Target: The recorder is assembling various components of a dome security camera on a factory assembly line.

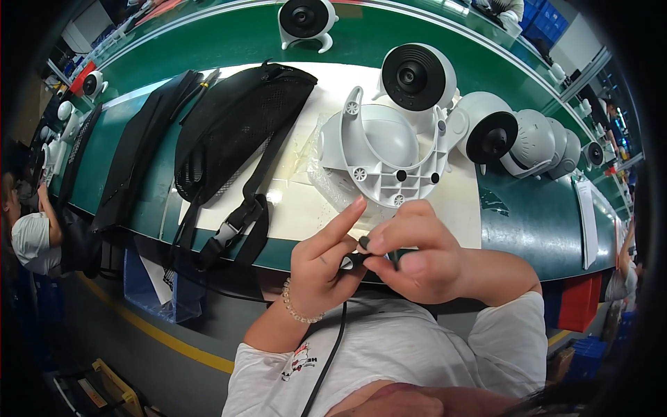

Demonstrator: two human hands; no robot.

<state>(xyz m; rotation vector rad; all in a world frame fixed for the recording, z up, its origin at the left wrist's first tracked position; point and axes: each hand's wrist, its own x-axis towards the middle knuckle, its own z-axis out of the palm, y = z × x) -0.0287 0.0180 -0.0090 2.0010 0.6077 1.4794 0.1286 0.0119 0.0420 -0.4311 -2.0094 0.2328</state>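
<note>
A white camera-shaped device point(392, 146) lies in front of me with the ribbed underside of its curved stand facing up. Several round recesses show in the stand; some hold dark round pads, while others are bare white. Just nearer to me than the stand, my right hand point(420, 257) pinches a small black round pad point(364, 242) between thumb and fingertip. My left hand point(325, 267) is closed around small black pieces point(354, 259), its index finger stretched toward the stand. The fingers partly hide these pieces, so their exact shape cannot be made out.
A black mesh bag point(240, 132) with straps and a buckle lies at the left. White devices with black round fronts stand behind point(410, 76) and to the right point(490, 132). A white paper stack point(587, 222) lies at the right table edge. Other people sit at both sides.
</note>
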